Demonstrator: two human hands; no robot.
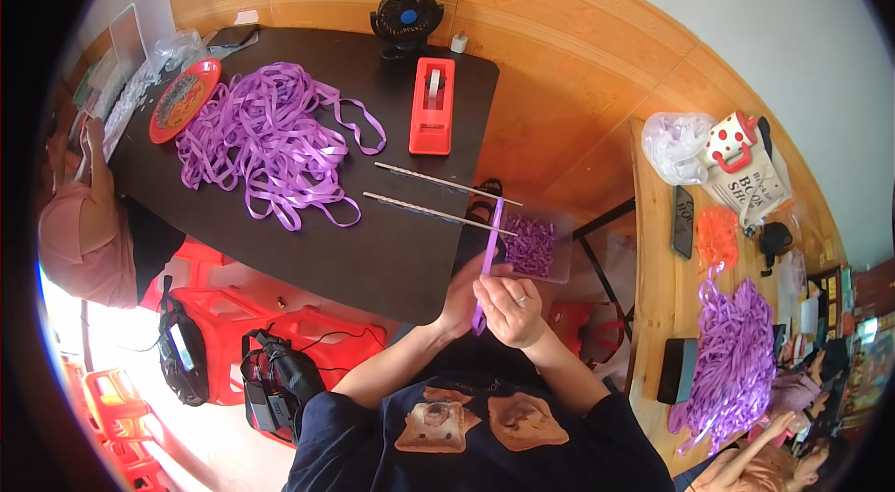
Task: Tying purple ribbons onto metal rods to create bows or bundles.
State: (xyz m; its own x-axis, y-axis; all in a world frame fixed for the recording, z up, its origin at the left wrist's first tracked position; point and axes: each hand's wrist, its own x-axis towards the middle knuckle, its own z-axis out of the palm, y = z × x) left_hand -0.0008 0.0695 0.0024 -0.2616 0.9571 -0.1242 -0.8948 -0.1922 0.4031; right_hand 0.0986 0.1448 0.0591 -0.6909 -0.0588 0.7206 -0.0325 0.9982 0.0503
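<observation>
Two thin metal rods (424, 202) stick out past the right edge of the dark table, side by side. A strip of purple ribbon (494, 236) runs across their outer ends and down to my hands. Closed in a pinch, my right hand (511, 308) grips the ribbon near its lower end. My left hand (457, 298) is closed around the same ribbon, just left of the right one, its fingers partly hidden behind the ribbon and right hand. Beyond my hands, a clear bin (562, 254) holds many short purple ribbon pieces (529, 245).
On the dark table (373, 264) lie a heap of purple ribbon (266, 138), a red tape dispenser (432, 110), a black fan (406, 17) and a red plate (200, 82). A wooden table (657, 306) at right bears more ribbon (732, 357). Other people sit at both sides.
</observation>
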